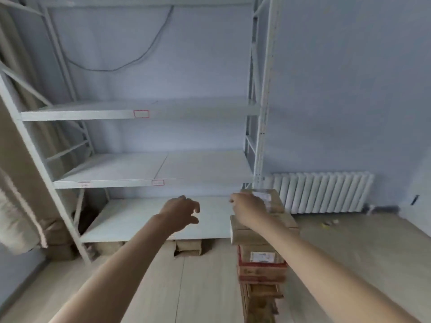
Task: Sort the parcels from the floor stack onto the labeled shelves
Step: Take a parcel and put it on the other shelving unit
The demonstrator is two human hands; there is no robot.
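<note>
A stack of cardboard parcels (pixel 262 257) rises from the floor at the lower right, with a red-and-white box in its middle. The top brown parcel (pixel 274 202) carries a white label. My right hand (pixel 248 209) rests against that parcel's left side, fingers curled; whether it grips the box is unclear. To the left of the stack, my left hand (pixel 183 212) hovers empty with its fingers apart. Behind both hands stands a white metal shelf unit (pixel 140 114), its boards bare, with red-framed labels (pixel 141 114) on the front edges.
More brown boxes (pixel 189 248) lie under the lowest board and beside the left post. A white radiator (pixel 324 192) lines the wall at the right. Beige fabric hangs at the far left. Pale wooden floor spreads in front.
</note>
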